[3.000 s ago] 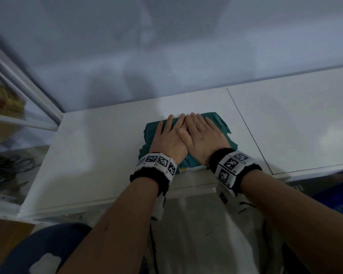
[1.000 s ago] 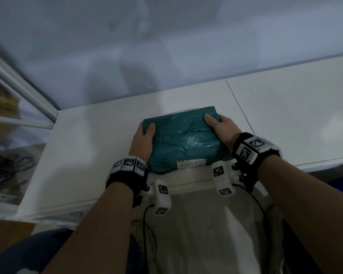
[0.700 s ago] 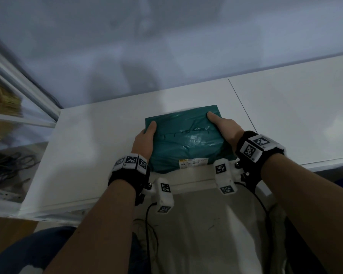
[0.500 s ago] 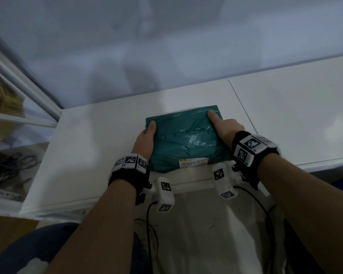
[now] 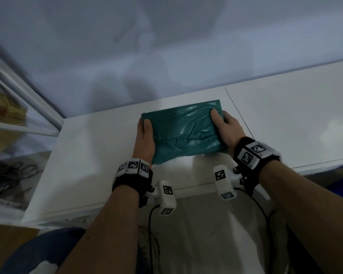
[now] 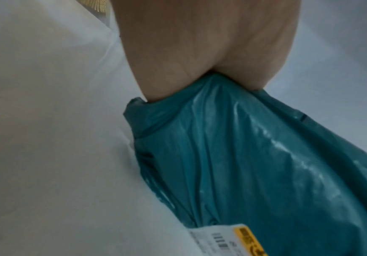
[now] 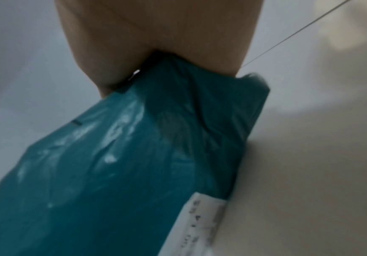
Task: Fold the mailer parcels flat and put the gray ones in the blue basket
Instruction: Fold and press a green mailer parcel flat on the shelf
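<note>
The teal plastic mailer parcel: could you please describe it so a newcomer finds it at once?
On the white table, near its front edge, lies a glossy, wrinkled teal plastic mailer parcel. The left hand and right hand grip its sides; a white shipping label marks its near edge.

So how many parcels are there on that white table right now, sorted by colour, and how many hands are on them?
Teal parcels: 1, the teal mailer parcel, lifted off the white table at its near edge
Gray parcels: 0 in view
Hands gripping it: 2, the left hand and the right hand
Total: 1 parcel, 2 hands
</note>
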Action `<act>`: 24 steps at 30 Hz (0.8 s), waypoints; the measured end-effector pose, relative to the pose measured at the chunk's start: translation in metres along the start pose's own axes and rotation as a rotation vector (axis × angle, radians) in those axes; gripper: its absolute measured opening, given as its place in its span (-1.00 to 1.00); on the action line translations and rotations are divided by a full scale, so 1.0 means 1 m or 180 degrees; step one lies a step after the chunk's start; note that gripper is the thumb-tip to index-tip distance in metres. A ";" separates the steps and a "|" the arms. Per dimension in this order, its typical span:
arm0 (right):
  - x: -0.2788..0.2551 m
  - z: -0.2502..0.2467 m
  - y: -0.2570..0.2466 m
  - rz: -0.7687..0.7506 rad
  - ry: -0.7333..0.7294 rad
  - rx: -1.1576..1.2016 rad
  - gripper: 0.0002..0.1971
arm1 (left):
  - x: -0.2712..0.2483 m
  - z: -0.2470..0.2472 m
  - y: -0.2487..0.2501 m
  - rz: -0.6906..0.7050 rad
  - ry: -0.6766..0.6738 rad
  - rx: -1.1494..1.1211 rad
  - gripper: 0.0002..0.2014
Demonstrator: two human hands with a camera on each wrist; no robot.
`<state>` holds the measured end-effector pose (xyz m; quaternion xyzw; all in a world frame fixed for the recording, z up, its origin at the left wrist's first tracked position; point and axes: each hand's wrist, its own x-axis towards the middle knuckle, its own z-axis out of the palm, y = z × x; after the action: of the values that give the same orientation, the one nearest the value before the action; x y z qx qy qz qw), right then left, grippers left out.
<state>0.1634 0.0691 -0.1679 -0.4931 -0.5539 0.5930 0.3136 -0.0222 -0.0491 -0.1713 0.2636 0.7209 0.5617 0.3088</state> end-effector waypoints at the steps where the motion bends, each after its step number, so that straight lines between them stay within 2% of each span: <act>1: -0.003 0.001 -0.002 -0.0084 -0.0040 0.0045 -0.40 | 0.000 -0.001 -0.001 0.0165 0.0047 0.0064 -0.43; 3: -0.005 0.000 -0.005 -0.0234 -0.0120 0.0059 -0.44 | 0.002 -0.001 -0.004 0.0359 0.0107 0.0197 -0.46; 6: -0.005 -0.002 -0.003 -0.0263 -0.0148 -0.0002 -0.48 | 0.002 -0.001 -0.008 0.0426 0.0047 0.0305 -0.42; 10: -0.007 -0.002 -0.005 -0.0072 -0.0195 0.0014 -0.56 | -0.003 -0.003 -0.010 0.0533 0.0052 0.0382 -0.24; 12: -0.011 -0.002 -0.009 0.0097 -0.0152 0.0102 -0.60 | -0.004 -0.004 -0.011 0.0550 0.0053 0.0372 -0.22; 15: -0.015 0.000 -0.018 0.0234 -0.0044 0.0245 -0.46 | -0.005 -0.003 -0.012 0.0544 0.0105 0.0216 -0.30; 18: -0.014 0.004 -0.023 0.0249 0.0261 0.0243 -0.42 | -0.007 0.003 -0.009 0.0383 0.0254 -0.0146 -0.50; 21: -0.014 0.011 -0.016 0.0175 0.0603 0.0187 -0.52 | -0.004 0.006 0.000 0.0095 0.0391 -0.0689 -0.52; 24: -0.015 0.012 -0.005 0.0058 0.0681 0.0202 -0.71 | 0.003 0.005 0.005 0.0073 0.0564 -0.0791 -0.71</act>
<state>0.1556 0.0523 -0.1610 -0.5485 -0.4937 0.5571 0.3810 -0.0202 -0.0428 -0.1677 0.1809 0.6672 0.6711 0.2678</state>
